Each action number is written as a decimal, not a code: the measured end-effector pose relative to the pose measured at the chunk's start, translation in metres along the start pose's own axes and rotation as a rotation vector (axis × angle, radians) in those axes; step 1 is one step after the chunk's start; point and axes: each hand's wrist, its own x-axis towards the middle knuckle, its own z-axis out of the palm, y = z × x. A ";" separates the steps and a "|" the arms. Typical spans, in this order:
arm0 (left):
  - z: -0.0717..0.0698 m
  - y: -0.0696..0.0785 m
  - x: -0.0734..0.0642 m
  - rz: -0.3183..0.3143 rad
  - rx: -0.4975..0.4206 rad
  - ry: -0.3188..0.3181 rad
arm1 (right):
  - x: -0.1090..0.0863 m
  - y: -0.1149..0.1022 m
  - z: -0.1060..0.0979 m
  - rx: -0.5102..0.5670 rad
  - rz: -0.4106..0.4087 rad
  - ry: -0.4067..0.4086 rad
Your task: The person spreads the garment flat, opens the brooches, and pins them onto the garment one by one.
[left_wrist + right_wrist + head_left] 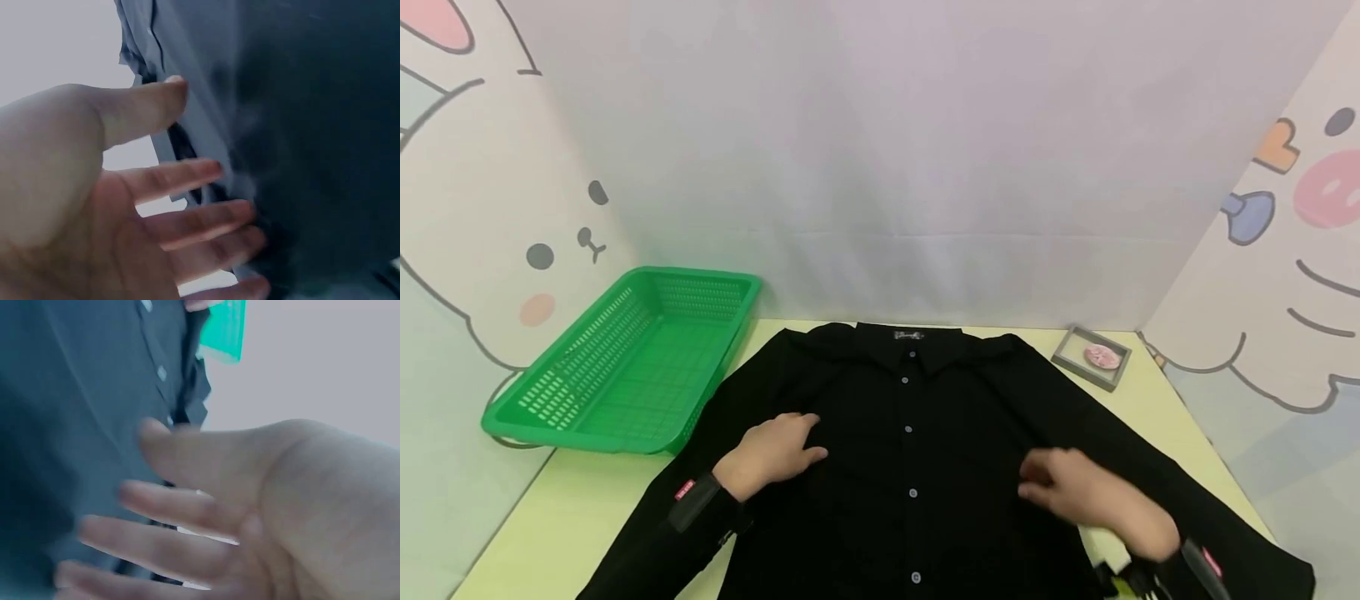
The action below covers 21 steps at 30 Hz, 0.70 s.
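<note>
A black long-sleeved button-up shirt (865, 450) lies front side up, its collar toward the back wall and its sleeves spread to both sides. Over the left part of its chest is my left hand (773, 454), thumb and fingers apart and holding nothing. My right hand (1078, 492) hovers by the shirt's right side, near the sleeve, with fingers loosely bent. In the left wrist view the fingers (187, 219) spread in front of the dark cloth. The right wrist view shows the right fingers (156, 547) slightly blurred, with nothing between them and the thumb.
A green plastic basket (512, 425) stands at the back left, close to the left sleeve. At the back right lies a small grey square tray (1078, 375) with a pink oval object (1102, 357) in it. Walls border the pale yellow table (523, 533) on three sides.
</note>
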 end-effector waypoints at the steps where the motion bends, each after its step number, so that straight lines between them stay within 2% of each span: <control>1: 0.001 0.004 0.002 0.019 -0.010 -0.002 | 0.009 -0.007 -0.011 0.000 -0.007 0.038; 3: 0.005 0.013 0.007 0.051 -0.017 -0.021 | 0.028 -0.015 -0.030 -0.009 -0.012 0.126; 5: 0.011 0.021 0.010 0.068 0.000 -0.065 | 0.051 -0.013 -0.041 -0.019 -0.015 0.166; 9: 0.026 0.034 0.012 0.075 0.058 -0.147 | 0.095 0.007 -0.046 -0.049 0.004 0.123; 12: 0.034 0.037 0.013 0.072 0.045 -0.167 | 0.120 0.020 -0.048 -0.065 0.031 0.072; 16: 0.036 0.037 0.015 0.061 0.010 -0.163 | 0.139 0.034 -0.058 -0.068 0.077 0.052; 21: 0.036 0.039 0.016 0.056 0.027 -0.165 | 0.149 0.040 -0.071 -0.030 0.154 0.047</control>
